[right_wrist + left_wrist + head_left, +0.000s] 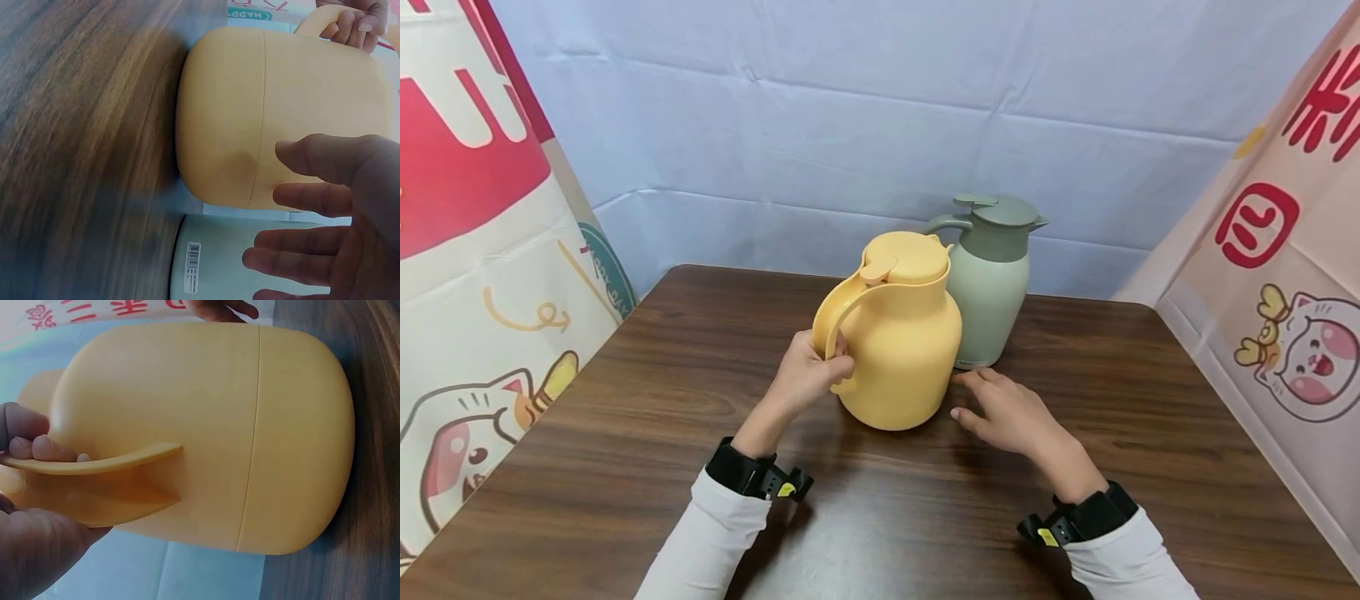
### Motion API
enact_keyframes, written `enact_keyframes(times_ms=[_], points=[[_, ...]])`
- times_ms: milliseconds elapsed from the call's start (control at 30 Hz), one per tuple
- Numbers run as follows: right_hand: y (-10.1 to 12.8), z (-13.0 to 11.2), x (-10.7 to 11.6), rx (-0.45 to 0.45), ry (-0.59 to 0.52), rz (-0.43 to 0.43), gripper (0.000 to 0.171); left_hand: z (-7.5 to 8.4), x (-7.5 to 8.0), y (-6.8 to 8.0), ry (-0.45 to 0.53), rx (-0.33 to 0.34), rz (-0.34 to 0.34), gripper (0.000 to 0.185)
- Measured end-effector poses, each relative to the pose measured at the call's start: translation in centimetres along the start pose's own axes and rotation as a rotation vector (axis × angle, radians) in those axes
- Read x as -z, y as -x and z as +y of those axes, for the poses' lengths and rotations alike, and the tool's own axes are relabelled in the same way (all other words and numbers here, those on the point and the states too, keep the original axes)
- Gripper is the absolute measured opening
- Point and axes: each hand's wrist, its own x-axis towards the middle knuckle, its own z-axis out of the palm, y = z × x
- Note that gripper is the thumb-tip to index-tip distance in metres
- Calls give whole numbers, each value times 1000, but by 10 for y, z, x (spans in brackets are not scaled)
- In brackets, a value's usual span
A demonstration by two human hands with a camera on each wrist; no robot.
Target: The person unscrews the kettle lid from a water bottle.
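A yellow thermos jug (902, 358) with a round lid stands near the middle of the table, its handle toward the left. My left hand (811, 371) grips that handle, fingers curled through the loop, as the left wrist view also shows. Close behind and to the right is a green thermos jug (992, 300), its lower left side partly hidden by the yellow one. My right hand (1003, 410) is just right of the yellow jug's base, in front of the green jug. Its fingers (312, 197) are spread and hold nothing; whether a fingertip touches either jug I cannot tell.
Both jugs are on a dark wood-grain table (700, 367). A pale blue cloth (820, 125) hangs behind it. Printed cloths hang at the left (482, 250) and right (1285, 292) sides.
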Motion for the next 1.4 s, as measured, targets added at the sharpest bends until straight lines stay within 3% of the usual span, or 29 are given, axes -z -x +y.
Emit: enact_keyframes(times_ms=[233, 833, 1000, 1100, 1300, 1400], points=[[4, 4, 0, -10, -20, 11, 47, -1, -1, 2, 6, -22, -38, 18], [5, 4, 8, -21, -75, 52, 44, -4, 0, 4, 25, -43, -59, 18], [2, -1, 19, -21, -92, 84, 47, -23, 2, 0, 78, -69, -59, 18], [0, -6, 26, -18, -110, 175, 50, -33, 3, -3, 110, -83, -54, 19], [-9, -16, 34, 39, -162, 509, 49, -37, 1, -4, 103, -136, -47, 22], [-15, -19, 37, 85, -190, 584, 50, -36, 1, -5, 104, -157, -54, 22]])
